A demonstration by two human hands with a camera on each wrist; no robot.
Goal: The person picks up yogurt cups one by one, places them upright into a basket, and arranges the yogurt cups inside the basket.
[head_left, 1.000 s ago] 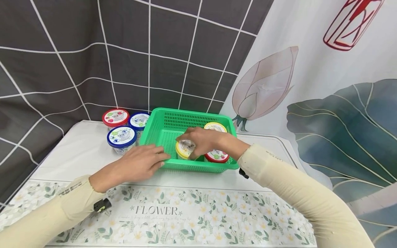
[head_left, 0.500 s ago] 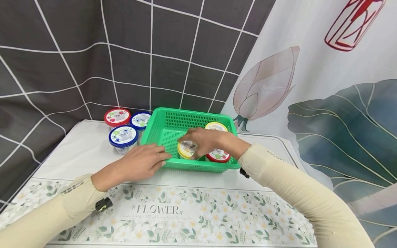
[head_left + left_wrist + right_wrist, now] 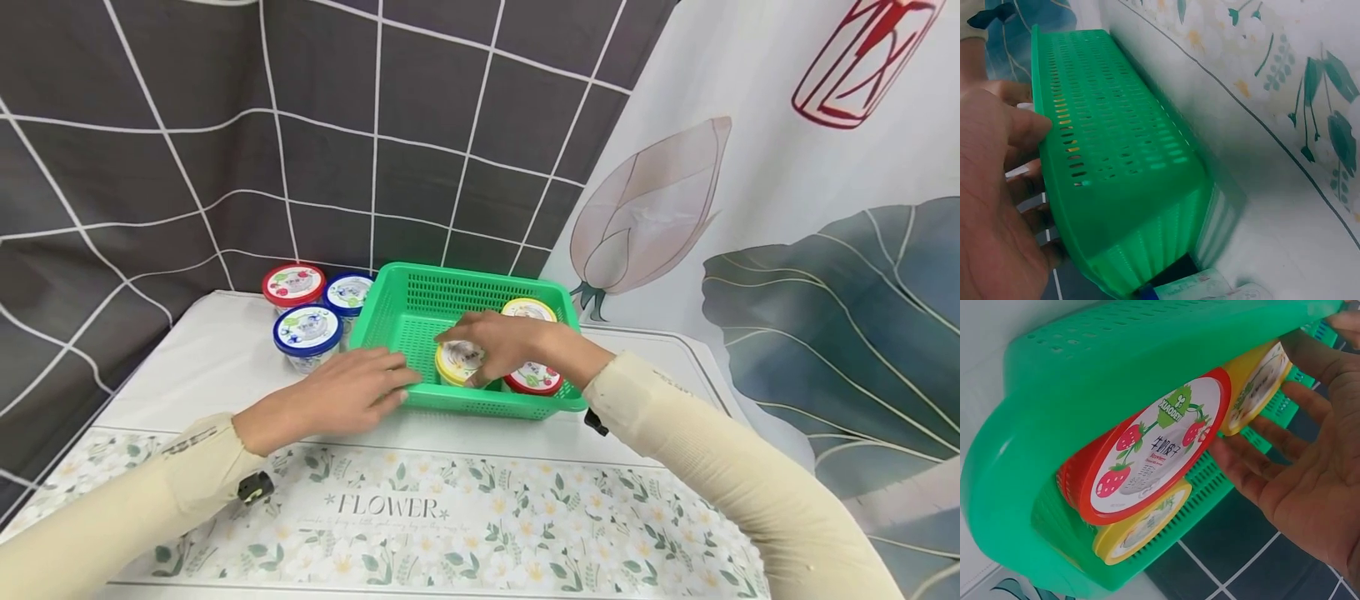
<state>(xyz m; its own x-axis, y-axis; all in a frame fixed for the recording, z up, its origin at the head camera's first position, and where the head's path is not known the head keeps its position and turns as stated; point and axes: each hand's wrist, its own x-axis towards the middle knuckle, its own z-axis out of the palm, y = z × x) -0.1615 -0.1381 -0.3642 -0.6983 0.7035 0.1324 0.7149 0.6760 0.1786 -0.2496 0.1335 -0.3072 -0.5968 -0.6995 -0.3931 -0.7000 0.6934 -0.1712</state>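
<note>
Standing towards the left of the surface point(image 3: 217, 358), a red-lidded tub point(image 3: 293, 282) is accompanied by two blue-lidded tubs, one placed in front point(image 3: 308, 327) and one set point(image 3: 348, 292) just beside the green basket point(image 3: 480, 406). Next along, the basket's near rim is gripped by the left hand point(image 3: 341, 392), the thumb laid outside and the fingers hooked over. Around the middle of the basket, close to its near wall, a yellow-lidded tub point(image 3: 455, 357) is grasped from above by the right hand point(image 3: 498, 342), the lid partly covered by fingers and thumb. Just to the right, another red-lidded tub point(image 3: 534, 380) is crossed by the right wrist, and behind it a second yellow-lidded tub point(image 3: 527, 308) is seen, its printed lid turned upward.
</note>
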